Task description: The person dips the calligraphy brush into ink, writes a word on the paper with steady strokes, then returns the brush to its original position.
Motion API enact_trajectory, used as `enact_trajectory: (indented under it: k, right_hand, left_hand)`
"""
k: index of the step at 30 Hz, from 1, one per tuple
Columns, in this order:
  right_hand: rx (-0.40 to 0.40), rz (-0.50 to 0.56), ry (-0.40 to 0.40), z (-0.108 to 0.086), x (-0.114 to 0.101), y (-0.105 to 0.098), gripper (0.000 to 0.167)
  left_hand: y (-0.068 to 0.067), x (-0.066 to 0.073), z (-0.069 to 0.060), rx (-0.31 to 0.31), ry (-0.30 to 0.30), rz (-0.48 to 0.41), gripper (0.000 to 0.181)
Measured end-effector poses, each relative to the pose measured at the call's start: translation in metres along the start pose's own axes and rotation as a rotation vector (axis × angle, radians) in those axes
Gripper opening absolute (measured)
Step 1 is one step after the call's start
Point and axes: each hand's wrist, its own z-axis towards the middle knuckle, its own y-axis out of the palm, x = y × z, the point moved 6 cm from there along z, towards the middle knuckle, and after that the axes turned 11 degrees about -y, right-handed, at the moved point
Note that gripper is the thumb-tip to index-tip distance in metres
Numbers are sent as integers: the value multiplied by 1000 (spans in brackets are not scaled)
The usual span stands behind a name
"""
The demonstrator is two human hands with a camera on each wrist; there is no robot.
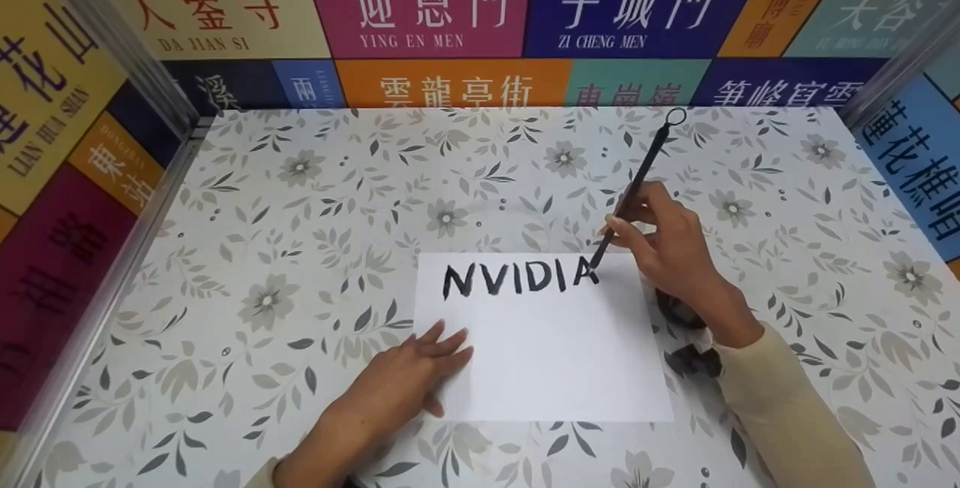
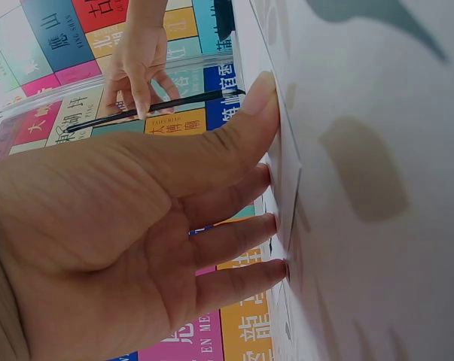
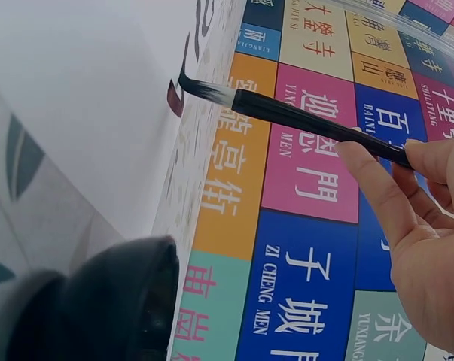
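A white sheet of paper lies on the table with "NVIDIA" painted in black across its upper part. My right hand pinches a black calligraphy brush between thumb and fingers, its loop end up. In the right wrist view the dark brush tip touches the paper at the last letter. My left hand rests at the paper's left edge. Its spread fingers touch the sheet, as the thumb and fingertips also show in the left wrist view.
A dark round container stands right of the paper, partly behind my right wrist; in the right wrist view a dark rounded object is close by. A black object lies nearer me. Printed panels border the flowered tabletop.
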Motion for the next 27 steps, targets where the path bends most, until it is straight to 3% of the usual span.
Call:
enact_trajectory:
  k: [27]
  right_hand:
    - [-35,-41,41,0,2,-3,28]
  left_hand:
    - [1,0,2,-12,21,43,76]
